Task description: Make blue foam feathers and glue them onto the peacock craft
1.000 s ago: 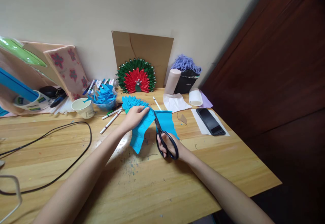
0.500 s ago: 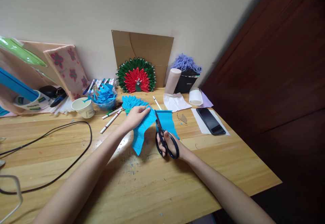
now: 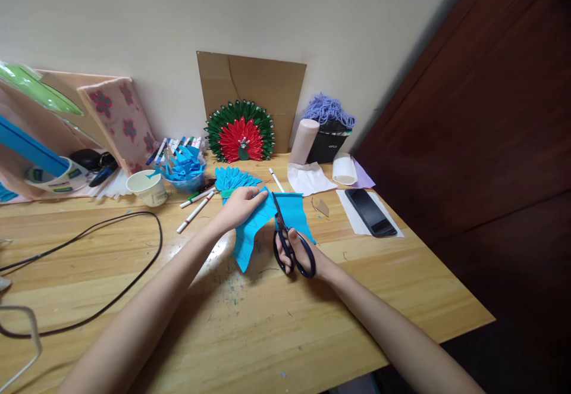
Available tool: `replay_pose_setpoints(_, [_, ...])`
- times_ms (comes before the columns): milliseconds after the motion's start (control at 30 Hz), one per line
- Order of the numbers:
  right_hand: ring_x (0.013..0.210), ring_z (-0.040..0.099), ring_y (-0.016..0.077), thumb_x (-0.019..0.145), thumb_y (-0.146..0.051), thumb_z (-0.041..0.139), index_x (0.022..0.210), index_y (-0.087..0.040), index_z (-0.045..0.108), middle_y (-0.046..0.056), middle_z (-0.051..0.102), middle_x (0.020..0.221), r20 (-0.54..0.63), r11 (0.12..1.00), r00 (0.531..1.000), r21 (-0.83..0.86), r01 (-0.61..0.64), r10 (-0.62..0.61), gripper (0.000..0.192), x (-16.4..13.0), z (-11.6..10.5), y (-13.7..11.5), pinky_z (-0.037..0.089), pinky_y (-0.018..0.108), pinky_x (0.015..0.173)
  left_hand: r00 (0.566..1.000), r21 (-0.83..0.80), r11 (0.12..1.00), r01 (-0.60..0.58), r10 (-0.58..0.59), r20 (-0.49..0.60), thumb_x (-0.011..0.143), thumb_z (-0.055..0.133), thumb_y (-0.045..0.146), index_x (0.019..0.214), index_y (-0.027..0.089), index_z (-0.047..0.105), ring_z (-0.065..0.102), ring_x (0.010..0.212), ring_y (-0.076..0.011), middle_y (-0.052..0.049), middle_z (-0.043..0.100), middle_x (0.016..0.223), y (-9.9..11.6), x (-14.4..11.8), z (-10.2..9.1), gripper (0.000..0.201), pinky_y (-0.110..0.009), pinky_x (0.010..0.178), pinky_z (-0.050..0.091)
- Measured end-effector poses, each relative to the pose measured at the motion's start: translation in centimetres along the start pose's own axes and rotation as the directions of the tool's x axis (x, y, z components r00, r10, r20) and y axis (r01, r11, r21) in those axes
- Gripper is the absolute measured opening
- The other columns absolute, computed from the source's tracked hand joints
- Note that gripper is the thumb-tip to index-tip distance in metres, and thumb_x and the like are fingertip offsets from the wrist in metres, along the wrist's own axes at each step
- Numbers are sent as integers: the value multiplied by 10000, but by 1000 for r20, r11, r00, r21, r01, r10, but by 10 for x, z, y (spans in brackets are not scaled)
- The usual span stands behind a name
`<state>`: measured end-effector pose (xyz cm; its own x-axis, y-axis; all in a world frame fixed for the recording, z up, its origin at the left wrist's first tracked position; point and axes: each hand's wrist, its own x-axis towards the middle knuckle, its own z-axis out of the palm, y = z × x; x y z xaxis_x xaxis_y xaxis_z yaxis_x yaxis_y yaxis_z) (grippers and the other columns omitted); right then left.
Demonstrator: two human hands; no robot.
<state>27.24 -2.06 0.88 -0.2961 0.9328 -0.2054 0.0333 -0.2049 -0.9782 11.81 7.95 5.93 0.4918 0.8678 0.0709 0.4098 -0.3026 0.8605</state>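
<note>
Pale wall and a dark wooden door back a light wooden bench (image 3: 312, 334) in the head view. At its middle, the left hand (image 3: 241, 205) presses down on a sheet of bright blue paper (image 3: 250, 233), its fingers (image 3: 257, 196) curled over the sheet's upper edge and pinching it. The right hand (image 3: 300, 251) has its fingers threaded through the loops of black-handled scissors (image 3: 285, 239); the blades are nearly closed and bite into the blue paper between the two hands, so that a separate flap of the sheet lies to the right of the blades.

Just behind the left hand lies a blue paper fan of pointed petals (image 3: 232, 178). Against the wall stands a brown cardboard panel (image 3: 259, 84) with a red and green paper peacock fan (image 3: 239, 133) before it. Left of these sit a white paper cup (image 3: 147, 188) and white marker pens (image 3: 196, 203). A black phone (image 3: 370, 212) lies to the right, a black cable (image 3: 134, 275) loops to the left.
</note>
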Motion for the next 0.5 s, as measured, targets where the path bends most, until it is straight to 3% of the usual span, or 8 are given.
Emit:
replay_pose_setpoints(333, [289, 377, 69, 527, -864, 385, 668, -179, 428, -88, 377, 369, -84, 996, 996, -78, -44, 38, 701, 1, 1, -4, 326, 180, 296, 998, -57, 997, 56, -55, 18, 756, 467, 496, 563, 171, 411, 288, 471, -79, 53, 319, 512, 4, -1, -5, 382, -205, 422, 202])
replay_pose_setpoints(500, [304, 407, 72, 547, -882, 287, 679, -173, 437, -75, 397, 384, -16, 996, 1000, -88, -17, 15, 737, -3, 1, -8, 325, 180, 326, 994, -135, 986, 100, -92, 61, 729, 496, 500, 563, 173, 408, 278, 463, -74, 57, 322, 509, 5, -2, -7, 377, -206, 422, 202])
